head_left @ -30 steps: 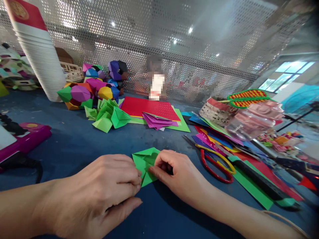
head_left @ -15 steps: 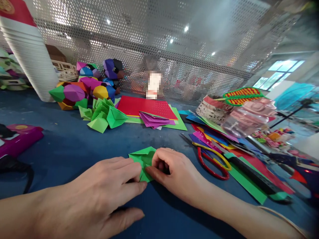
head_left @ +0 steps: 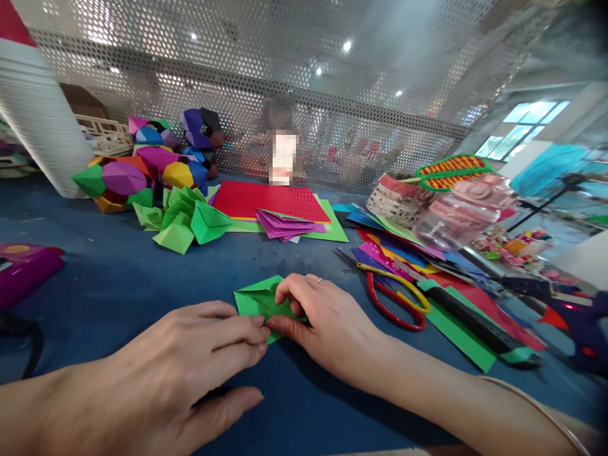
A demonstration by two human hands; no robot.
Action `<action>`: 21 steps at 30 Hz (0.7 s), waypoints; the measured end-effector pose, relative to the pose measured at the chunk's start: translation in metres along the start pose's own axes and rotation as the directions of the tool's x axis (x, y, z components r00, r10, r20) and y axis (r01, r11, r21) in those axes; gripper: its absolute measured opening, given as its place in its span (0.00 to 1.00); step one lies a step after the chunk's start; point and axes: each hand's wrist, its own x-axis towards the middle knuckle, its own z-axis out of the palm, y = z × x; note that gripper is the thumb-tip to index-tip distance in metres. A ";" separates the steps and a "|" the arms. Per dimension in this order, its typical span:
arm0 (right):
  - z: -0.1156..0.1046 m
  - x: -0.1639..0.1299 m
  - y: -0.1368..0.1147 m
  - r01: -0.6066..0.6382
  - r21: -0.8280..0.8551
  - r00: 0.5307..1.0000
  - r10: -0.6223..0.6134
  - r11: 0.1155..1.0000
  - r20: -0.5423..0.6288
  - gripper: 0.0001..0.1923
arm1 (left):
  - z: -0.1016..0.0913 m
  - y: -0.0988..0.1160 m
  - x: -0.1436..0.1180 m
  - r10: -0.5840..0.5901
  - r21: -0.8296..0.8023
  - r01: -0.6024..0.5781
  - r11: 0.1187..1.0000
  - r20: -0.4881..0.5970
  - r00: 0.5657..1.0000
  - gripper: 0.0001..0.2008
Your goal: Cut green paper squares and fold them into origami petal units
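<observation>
A folded sheet of green paper (head_left: pixel 256 300) lies on the blue table in front of me, creased into a pointed shape with raised flaps. My left hand (head_left: pixel 190 364) rests flat from the left, fingertips pressing the paper's near edge and thumb spread apart on the table. From the right, my right hand (head_left: pixel 327 316) curls over the paper, thumb and forefinger bent on its right part. That thumb almost meets the left fingertips. The curled fingers cover the paper's right side.
Folded green pieces (head_left: pixel 185 218), a red sheet (head_left: pixel 266 201) and purple folded papers (head_left: pixel 285 225) lie farther back. Scissors (head_left: pixel 396 301), a cutter knife (head_left: pixel 475 323) and a glue gun (head_left: pixel 565 310) are at right. Colourful paper balls (head_left: pixel 126 180) and stacked cups (head_left: pixel 42 107) stand at left.
The camera view has turned slightly right, so things appear farther left. My right thumb has come closer to my left fingertips on the green paper.
</observation>
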 end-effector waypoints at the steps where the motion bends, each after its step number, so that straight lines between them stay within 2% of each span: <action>1: 0.000 0.000 0.000 0.011 -0.003 1.000 -0.011 1.000 0.000 0.11 | 0.000 0.000 0.000 0.003 -0.005 -0.003 1.000 0.004 1.000 0.11; 6: -0.001 -0.002 0.005 0.059 -0.028 0.998 -0.059 0.998 -0.008 0.13 | -0.002 -0.001 -0.002 0.010 -0.012 -0.011 1.000 -0.017 1.000 0.10; 14: -0.009 -0.007 0.013 0.015 0.027 1.000 -0.015 1.000 0.012 0.13 | -0.001 -0.004 -0.004 0.014 -0.047 -0.015 0.999 -0.033 0.999 0.09; 17: -0.007 -0.006 0.024 0.012 0.116 0.998 -0.005 0.993 -0.065 0.13 | 0.000 -0.005 -0.003 0.021 -0.065 -0.023 0.998 -0.031 0.999 0.09; 19: -0.006 -0.003 0.032 -0.003 0.155 0.989 0.026 0.988 -0.147 0.11 | 0.000 -0.006 -0.003 0.018 -0.056 -0.020 0.998 -0.034 0.999 0.09; 21: -0.005 -0.001 0.038 -0.025 0.193 0.982 0.061 0.981 -0.181 0.08 | 0.001 -0.006 -0.003 0.024 -0.033 -0.025 0.999 -0.041 0.999 0.09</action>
